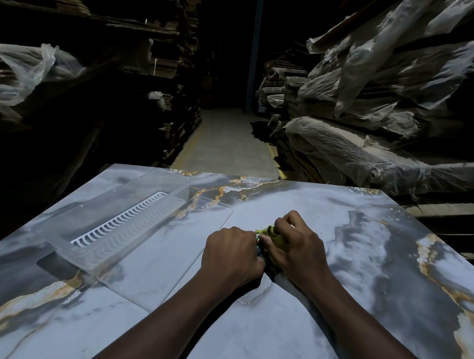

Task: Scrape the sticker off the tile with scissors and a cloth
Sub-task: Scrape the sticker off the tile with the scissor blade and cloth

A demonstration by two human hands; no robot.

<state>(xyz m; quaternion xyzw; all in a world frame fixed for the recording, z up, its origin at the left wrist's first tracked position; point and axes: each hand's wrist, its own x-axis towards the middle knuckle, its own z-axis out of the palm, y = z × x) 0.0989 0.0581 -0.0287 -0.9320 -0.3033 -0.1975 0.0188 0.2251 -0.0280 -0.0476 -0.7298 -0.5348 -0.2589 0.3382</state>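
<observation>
Your hands meet near the middle of the tile (363,239), which fills the near half of the view. Its far edge runs straight across just beyond your knuckles, and its left edge slants away toward the near left. Bare tile lies open to the right of your hands and in the near ground between your forearms. To the left, a clear plastic tray (72,256) sits on a clear flat sheet (204,213), its long axis running from near left to far right.

The tile is glossy grey-white marble pattern with dark clouds and gold veins.

Your right hand (298,250) grips a bunched yellow-green cloth (270,233) against the tile, with the cloth poking out on the far side of its fingers. Your left hand (231,256) is curled into a fist touching the right. What it holds is hidden, so you cannot tell which way the scissors point.

Beyond the far edge, a pale aisle floor (226,141) runs between plastic-wrapped stacks (367,147).
</observation>
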